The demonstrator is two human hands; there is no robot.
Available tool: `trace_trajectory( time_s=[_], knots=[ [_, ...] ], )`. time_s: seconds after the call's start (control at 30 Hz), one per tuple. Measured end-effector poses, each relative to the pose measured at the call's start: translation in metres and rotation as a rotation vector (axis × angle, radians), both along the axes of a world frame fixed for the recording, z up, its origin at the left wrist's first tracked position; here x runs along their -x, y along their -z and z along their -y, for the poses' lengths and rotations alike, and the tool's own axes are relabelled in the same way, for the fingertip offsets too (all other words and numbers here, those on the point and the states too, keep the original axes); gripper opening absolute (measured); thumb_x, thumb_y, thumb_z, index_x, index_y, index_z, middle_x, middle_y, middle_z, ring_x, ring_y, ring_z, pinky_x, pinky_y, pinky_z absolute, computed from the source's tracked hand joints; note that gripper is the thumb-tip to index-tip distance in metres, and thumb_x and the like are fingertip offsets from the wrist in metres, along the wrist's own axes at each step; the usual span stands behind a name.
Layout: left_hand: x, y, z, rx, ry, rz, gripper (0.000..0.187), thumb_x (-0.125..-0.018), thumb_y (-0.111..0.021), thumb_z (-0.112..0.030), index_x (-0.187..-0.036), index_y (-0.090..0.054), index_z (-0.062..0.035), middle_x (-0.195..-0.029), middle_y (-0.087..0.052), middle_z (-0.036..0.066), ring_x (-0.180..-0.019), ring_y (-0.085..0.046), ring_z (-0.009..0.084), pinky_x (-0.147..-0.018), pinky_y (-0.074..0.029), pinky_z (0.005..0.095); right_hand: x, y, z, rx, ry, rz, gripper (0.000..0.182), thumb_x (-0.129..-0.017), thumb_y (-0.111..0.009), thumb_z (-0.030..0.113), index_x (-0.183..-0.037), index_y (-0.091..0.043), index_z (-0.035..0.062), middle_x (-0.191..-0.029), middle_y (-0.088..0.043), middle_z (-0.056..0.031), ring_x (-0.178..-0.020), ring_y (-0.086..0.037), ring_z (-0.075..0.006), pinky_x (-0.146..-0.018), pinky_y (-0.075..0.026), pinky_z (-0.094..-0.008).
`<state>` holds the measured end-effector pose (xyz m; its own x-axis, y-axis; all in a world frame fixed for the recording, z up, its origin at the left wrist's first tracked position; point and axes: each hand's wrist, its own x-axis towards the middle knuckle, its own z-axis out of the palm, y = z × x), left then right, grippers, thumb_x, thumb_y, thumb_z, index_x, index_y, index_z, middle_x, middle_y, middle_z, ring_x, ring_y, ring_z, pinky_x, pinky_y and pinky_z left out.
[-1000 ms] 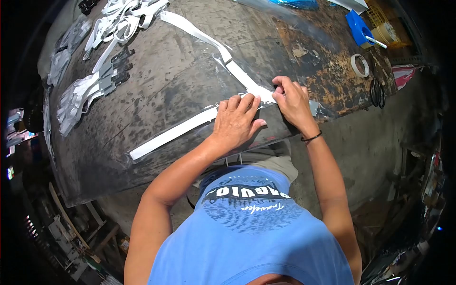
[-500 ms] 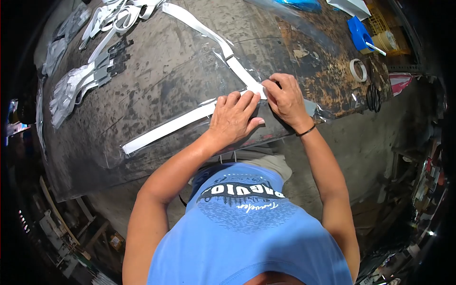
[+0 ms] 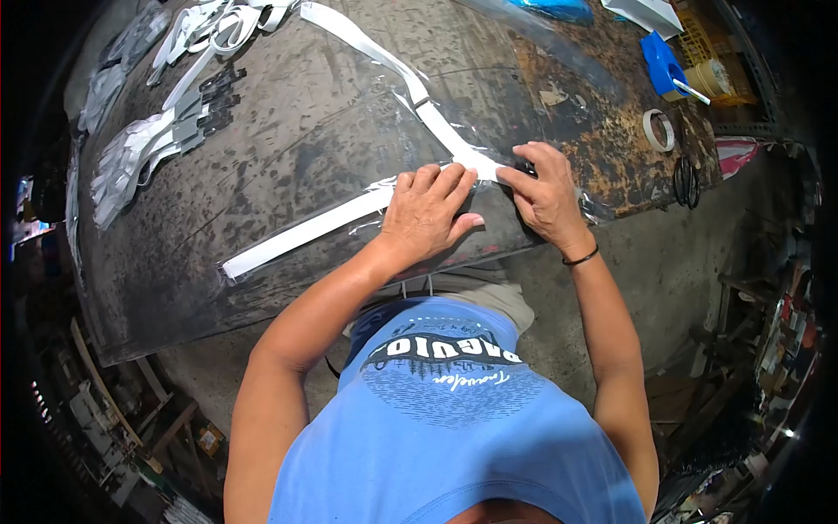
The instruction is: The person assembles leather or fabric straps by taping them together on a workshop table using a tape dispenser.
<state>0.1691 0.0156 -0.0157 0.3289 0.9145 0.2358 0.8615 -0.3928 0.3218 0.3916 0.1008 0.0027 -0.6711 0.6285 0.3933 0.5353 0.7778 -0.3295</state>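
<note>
A white strap (image 3: 305, 233) in clear plastic runs across the near part of the table. My left hand (image 3: 428, 210) lies flat on it, fingers spread and pressing down. Another length of white strap (image 3: 449, 138), with a buckle-like slider (image 3: 421, 101), comes down from the far side and meets it by my left fingertips. Just right of that junction is my right hand (image 3: 546, 196), its fingers curled and its thumb side touching the strap's right end. Something small and dark shows between those fingers, too hidden to name.
Bundled white straps (image 3: 231, 31) and grey-ended packed strips (image 3: 144, 157) lie at the left of the worn table (image 3: 288, 140). At the right are a blue tape dispenser (image 3: 661, 68), a tape roll (image 3: 658, 129), a black cord coil (image 3: 686, 182) and a yellow crate (image 3: 733, 90).
My right hand has shifted right, away from my left hand, uncovering more of the strap's end. A grey piece beside it is now hidden. My left hand stays nearly in place.
</note>
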Motion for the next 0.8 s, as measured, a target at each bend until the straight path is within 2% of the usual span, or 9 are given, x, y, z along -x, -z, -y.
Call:
trace_trajectory(
  time_s=[0.1,0.17,0.2,0.27,0.3,0.37,0.6,0.7,0.8],
  knots=[
    [0.002,0.000,-0.001,0.000,0.004,0.034,0.060,-0.088,-0.065,-0.045,-0.135,-0.052,-0.0102,-0.128,-0.053,0.009,-0.111,-0.050,0.0291,-0.089,-0.039,0.0421,0.002,0.006,0.001,-0.023,-0.023,0.010,0.030,-0.076,-0.071,0.006,-0.105,-0.070,0.0129,-0.116,-0.058,-0.0096,-0.114,-0.052,-0.0324,-0.095,-0.042,-0.0437],
    [0.004,0.004,-0.002,-0.029,-0.051,0.273,0.049,-0.088,-0.068,-0.030,-0.129,-0.055,-0.0077,-0.127,-0.054,0.012,-0.109,-0.053,0.0313,-0.090,-0.041,0.0428,0.001,0.009,0.000,0.021,0.051,-0.039,0.029,-0.078,-0.072,0.008,-0.106,-0.070,0.0131,-0.113,-0.060,-0.0089,-0.111,-0.054,-0.0307,-0.092,-0.042,-0.0429],
    [0.004,0.006,-0.002,-0.028,-0.050,0.272,0.049,-0.088,-0.068,-0.030,-0.129,-0.055,-0.0077,-0.127,-0.054,0.012,-0.109,-0.053,0.0313,-0.090,-0.041,0.0428,-0.001,0.009,0.001,0.021,0.053,-0.040,0.029,-0.078,-0.072,0.008,-0.106,-0.070,0.0131,-0.113,-0.060,-0.0089,-0.111,-0.054,-0.0307,-0.092,-0.042,-0.0429],
    [0.005,0.010,-0.003,-0.121,-0.088,0.427,0.035,-0.083,-0.069,-0.014,-0.115,-0.058,-0.0045,-0.117,-0.058,0.012,-0.102,-0.056,0.0309,-0.085,-0.043,0.0418,-0.006,0.008,0.003,0.123,0.244,-0.065,0.025,-0.080,-0.071,0.012,-0.105,-0.070,0.0128,-0.108,-0.061,-0.0082,-0.104,-0.054,-0.0302,-0.087,-0.042,-0.0427],
    [0.006,0.010,-0.003,-0.122,-0.087,0.427,0.035,-0.083,-0.069,-0.014,-0.115,-0.058,-0.0045,-0.117,-0.058,0.012,-0.102,-0.056,0.0309,-0.085,-0.043,0.0418,-0.006,0.007,0.003,0.122,0.245,-0.064,0.025,-0.080,-0.071,0.012,-0.105,-0.070,0.0128,-0.108,-0.061,-0.0082,-0.104,-0.054,-0.0302,-0.087,-0.042,-0.0427],
    [0.006,0.010,-0.004,-0.110,-0.066,0.457,0.026,-0.079,-0.069,-0.007,-0.103,-0.059,-0.0035,-0.112,-0.059,0.013,-0.100,-0.057,0.0313,-0.084,-0.045,0.0420,-0.007,0.005,0.005,0.167,0.335,0.012,0.017,-0.083,-0.070,0.017,-0.098,-0.069,0.0119,-0.103,-0.061,-0.0075,-0.098,-0.054,-0.0306,-0.082,-0.041,-0.0438],
    [0.006,0.010,-0.004,-0.071,-0.035,0.435,0.026,-0.080,-0.069,-0.004,-0.104,-0.059,-0.0036,-0.111,-0.060,0.014,-0.103,-0.056,0.0335,-0.089,-0.045,0.0422,0.010,0.006,0.002,0.229,0.379,0.098,0.015,-0.084,-0.069,0.025,-0.092,-0.067,0.0112,-0.097,-0.059,-0.0071,-0.096,-0.052,-0.0307,-0.081,-0.040,-0.0455],
    [0.004,0.007,-0.003,-0.079,-0.024,0.402,0.031,-0.080,-0.069,-0.007,-0.110,-0.060,-0.0049,-0.113,-0.059,0.012,-0.103,-0.055,0.0323,-0.089,-0.044,0.0421,0.011,0.004,0.002,0.249,0.395,0.094,0.015,-0.083,-0.070,0.023,-0.092,-0.067,0.0109,-0.098,-0.059,-0.0082,-0.097,-0.052,-0.0315,-0.082,-0.041,-0.0453],
    [0.002,0.002,-0.003,-0.104,-0.013,0.254,0.037,-0.081,-0.070,-0.015,-0.116,-0.059,-0.0062,-0.113,-0.058,0.009,-0.104,-0.054,0.0279,-0.083,-0.043,0.0409,0.010,0.001,0.003,0.194,0.365,-0.020,0.015,-0.081,-0.071,0.018,-0.094,-0.067,0.0099,-0.103,-0.058,-0.0093,-0.099,-0.053,-0.0316,-0.086,-0.042,-0.0445]
  ],
)
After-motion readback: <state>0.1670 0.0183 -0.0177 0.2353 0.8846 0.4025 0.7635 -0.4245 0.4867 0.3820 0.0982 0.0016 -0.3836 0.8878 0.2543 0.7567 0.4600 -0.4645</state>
